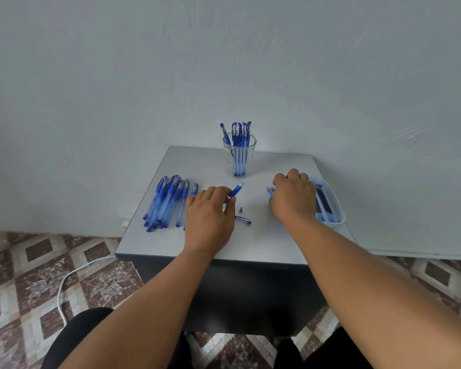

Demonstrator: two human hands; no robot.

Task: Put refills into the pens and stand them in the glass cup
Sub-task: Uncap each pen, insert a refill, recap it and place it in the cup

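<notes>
here my left hand (209, 217) pinches a pen barrel (237, 189) on the bench (250, 243), grip curled around it. my right hand (293, 197) reaches refills (270, 191) beside the tray (330, 201); whether its grip holds one, i cannot tell. the glass cup (239, 155) holds pens behind; loose pens (168, 203) lie left.

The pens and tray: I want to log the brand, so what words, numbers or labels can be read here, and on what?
None can be read.
Pens in the glass cup: pale marks on the caps, too small to read.
Pile of pens: no legible print.
Tray: no label visible.
</notes>
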